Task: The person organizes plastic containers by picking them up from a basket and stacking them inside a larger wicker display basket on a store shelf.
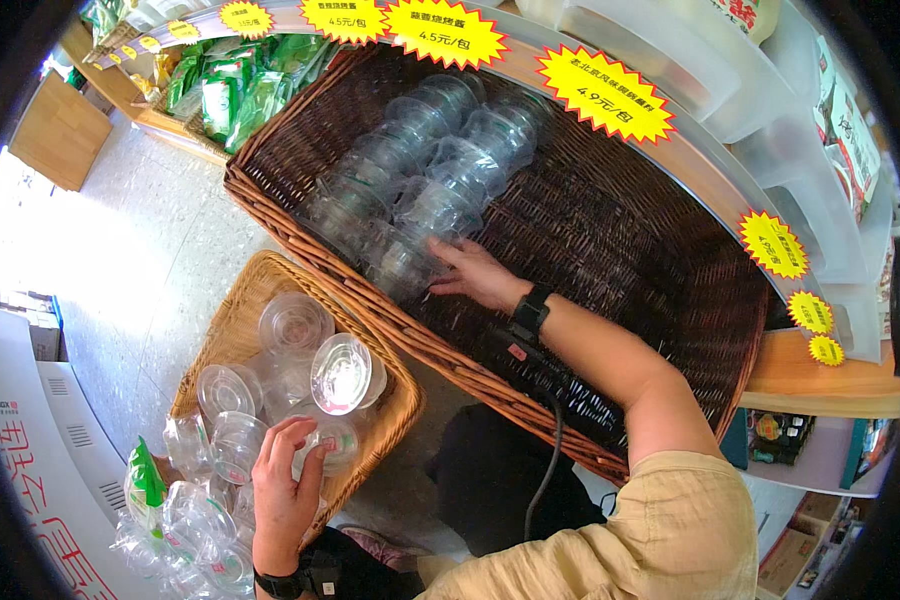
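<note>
My right hand (pixel 472 274) reaches into a large dark wicker basket (pixel 615 217). Its fingers are apart at the near end of stacked clear plastic containers (pixel 450 165), which lie in two rows on the basket's left side. My left hand (pixel 289 472) is over a smaller light wicker basket (pixel 232 300), thumb and fingers curled beside a clear round plastic container (pixel 334 446). Whether it grips that container is unclear. More loose clear containers (pixel 296 322) lie jumbled in the light basket, one with a shiny white lid (pixel 341 375).
A shelf rail with yellow star-shaped price tags (pixel 607 94) curves along the dark basket's far side. White plastic bins (pixel 802 187) stand above it. Green packets (pixel 232 97) sit at the upper left. A cable (pixel 547 465) hangs near my knee. White boxes (pixel 60 465) stand at the left.
</note>
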{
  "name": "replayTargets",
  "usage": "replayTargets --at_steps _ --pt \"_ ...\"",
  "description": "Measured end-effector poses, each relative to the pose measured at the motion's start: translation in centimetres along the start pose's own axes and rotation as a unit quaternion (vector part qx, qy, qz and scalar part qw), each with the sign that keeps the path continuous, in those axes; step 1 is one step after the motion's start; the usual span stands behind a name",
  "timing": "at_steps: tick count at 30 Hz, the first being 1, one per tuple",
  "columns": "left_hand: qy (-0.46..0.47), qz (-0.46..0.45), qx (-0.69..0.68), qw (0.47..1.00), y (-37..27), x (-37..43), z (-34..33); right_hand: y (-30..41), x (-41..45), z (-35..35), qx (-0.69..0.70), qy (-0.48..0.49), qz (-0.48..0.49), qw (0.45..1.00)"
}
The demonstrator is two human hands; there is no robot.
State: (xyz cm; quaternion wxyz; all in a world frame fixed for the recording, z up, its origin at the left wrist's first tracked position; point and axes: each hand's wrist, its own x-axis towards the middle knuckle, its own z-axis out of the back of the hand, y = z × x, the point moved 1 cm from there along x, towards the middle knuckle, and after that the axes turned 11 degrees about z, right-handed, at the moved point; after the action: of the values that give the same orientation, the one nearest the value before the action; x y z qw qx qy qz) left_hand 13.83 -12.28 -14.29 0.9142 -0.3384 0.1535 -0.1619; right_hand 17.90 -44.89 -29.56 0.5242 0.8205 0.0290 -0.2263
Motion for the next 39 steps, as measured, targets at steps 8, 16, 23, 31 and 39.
replayTargets --at_steps 8,16,23,31,39 --pt "0.015 -0.003 -0.005 1.0 0.3 0.6 -0.3 1.2 -1.9 0.8 -0.003 0.06 -0.005 0.998" --pt "0.043 0.038 0.003 0.998 4.5 1.4 -1.3 1.5 -2.1 0.0 -0.042 0.065 -0.018 0.997" --pt "0.061 0.002 0.053 0.997 6.6 2.2 -4.6 3.4 -4.5 3.2 -0.134 0.062 -0.053 0.988" --pt "0.066 -0.006 0.208 0.976 9.2 3.5 -8.3 6.3 -6.0 2.8 -0.133 0.059 0.049 0.988" --pt "-0.057 -0.016 0.183 0.981 8.5 3.6 -6.5 7.2 -7.0 0.4 -0.153 0.091 0.061 0.982"
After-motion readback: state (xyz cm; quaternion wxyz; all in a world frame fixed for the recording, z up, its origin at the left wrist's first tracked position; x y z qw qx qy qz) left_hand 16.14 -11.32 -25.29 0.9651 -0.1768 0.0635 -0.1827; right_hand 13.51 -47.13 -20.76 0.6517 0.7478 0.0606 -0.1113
